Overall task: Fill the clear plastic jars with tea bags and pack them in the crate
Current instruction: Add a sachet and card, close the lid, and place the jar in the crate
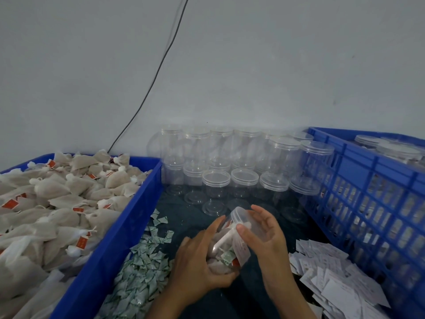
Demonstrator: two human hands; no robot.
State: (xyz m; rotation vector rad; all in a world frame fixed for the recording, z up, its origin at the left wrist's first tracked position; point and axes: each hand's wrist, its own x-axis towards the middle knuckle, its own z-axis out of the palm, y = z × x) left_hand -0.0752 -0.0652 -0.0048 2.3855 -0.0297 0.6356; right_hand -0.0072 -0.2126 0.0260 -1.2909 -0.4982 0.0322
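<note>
- I am watching a clear plastic jar (232,240) being held tilted above the dark cloth surface (190,215), near its front edge; its long axis is running from low near me, up and away, with the lidded end pointing toward the far wall
- My left hand (200,265) is gripping the jar's lower body, fingers curled round its base and thumb lying along its side
- My right hand (264,233) is cupping the lid (239,215) end with fingers spread and gently bent, the thumb tip pressing on the jar's shoulder; I cannot tell how firmly it is grasping
- Inside the jar, soft pale tea bags (220,247) are crowding the see-through wall, along with a green printed sachet and a red tag
- At the left edge, a solid blue bin (128,217) is sitting heaped with loose tea bags (57,203), gauzy beige pouches with white strings and red tags
- Small green-white sachets (142,265) are lying scattered just beside the bin's wall
- Empty lidded jars (230,166), smooth clear cylinders, are standing stacked along the far edge against the wall
- A slotted blue crate (368,199) is standing along the right edge, holding filled jars
- White paper slips (328,279) are piling up at the crate's foot
</note>
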